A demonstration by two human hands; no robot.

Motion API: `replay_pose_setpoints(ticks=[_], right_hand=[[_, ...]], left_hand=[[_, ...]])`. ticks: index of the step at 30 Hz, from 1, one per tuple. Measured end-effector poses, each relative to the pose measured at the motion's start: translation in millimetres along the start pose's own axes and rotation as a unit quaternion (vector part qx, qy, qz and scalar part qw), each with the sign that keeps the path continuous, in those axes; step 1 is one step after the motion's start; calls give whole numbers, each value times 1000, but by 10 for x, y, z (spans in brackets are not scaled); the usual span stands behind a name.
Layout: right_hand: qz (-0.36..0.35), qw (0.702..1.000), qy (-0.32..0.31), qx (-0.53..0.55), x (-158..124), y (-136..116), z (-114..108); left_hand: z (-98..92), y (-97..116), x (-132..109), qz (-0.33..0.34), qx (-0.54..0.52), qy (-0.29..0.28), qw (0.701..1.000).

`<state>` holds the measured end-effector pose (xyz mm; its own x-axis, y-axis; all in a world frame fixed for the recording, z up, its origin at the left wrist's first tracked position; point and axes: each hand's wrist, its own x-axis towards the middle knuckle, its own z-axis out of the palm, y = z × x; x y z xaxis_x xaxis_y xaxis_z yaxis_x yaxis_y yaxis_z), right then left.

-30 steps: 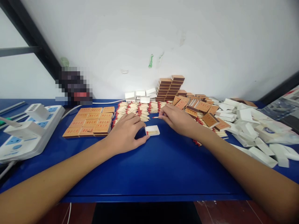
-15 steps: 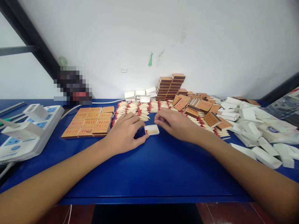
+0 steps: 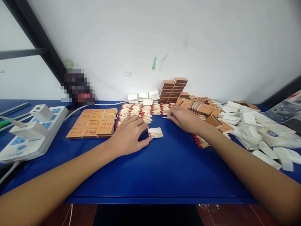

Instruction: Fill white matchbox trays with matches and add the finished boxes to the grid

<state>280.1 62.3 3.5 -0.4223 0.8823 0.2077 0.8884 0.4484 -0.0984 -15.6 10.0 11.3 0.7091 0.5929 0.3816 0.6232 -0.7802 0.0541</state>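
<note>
On the blue table lies a white matchbox tray (image 3: 157,131) with a few matches along its near side, red heads to the left. My left hand (image 3: 131,133) rests at the tray's left end, thumb and index finger closed against it. Farther right, my right hand (image 3: 181,117) has its fingertips pinched on a match (image 3: 164,117), whose red head sticks out to the left. Just beyond both hands spread rows of loose matches (image 3: 135,110) with red heads; some lie hidden behind my right hand and wrist.
Orange matchboxes (image 3: 90,124) stand in a block at left, beside a white power strip (image 3: 56,125) with plugs. Stacked boxes (image 3: 172,89) and white trays (image 3: 143,95) line the wall. Loose box covers (image 3: 207,109) and a heap of white trays (image 3: 249,122) fill the right side.
My right hand has moved away from the tray to the right and now pinches a match. My left hand stays at the tray. The view has shifted slightly.
</note>
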Motion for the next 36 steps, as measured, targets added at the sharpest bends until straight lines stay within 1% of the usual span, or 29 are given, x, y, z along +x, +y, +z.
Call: replay_pose_setpoints(ticks=[3,7,10,13,15,16,18,20,21,24,28,36], right_hand=[[-24,1000,11,13,-60,-133,-105],[-82,995,5,53,-203,-473,-236],[-106,992,4,67,-299,-718,-236],[-120,988,-10,93,-319,-802,-185],[-122,985,-11,123,-281,-733,-158],[-115,985,-1,130,-250,-665,-147],[-82,989,42,113,-175,-482,-125],[-43,993,85,64,-101,-284,-93],[-32,995,89,41,-70,-197,-73],[-19,998,62,12,-10,-30,-15],[-18,999,49,12,15,7,24],[-11,1000,14,11,-18,-62,21]], left_hand=[[-3,1,1,-3,1,2,1000],[-3,1,-3,-3,4,-3,1000],[-1,-1,-5,-3,6,-3,1000],[2,-6,-8,0,5,-1,1000],[6,-9,-9,-1,4,1,1000],[9,-10,-9,0,4,2,1000],[13,-10,-9,1,1,5,1000],[14,-8,-9,1,-1,3,1000],[13,-6,-10,0,-1,1,1000],[11,-3,-14,-2,-1,-3,1000],[18,-3,-17,3,-2,3,1000],[30,-18,-25,10,-1,4,1000]])
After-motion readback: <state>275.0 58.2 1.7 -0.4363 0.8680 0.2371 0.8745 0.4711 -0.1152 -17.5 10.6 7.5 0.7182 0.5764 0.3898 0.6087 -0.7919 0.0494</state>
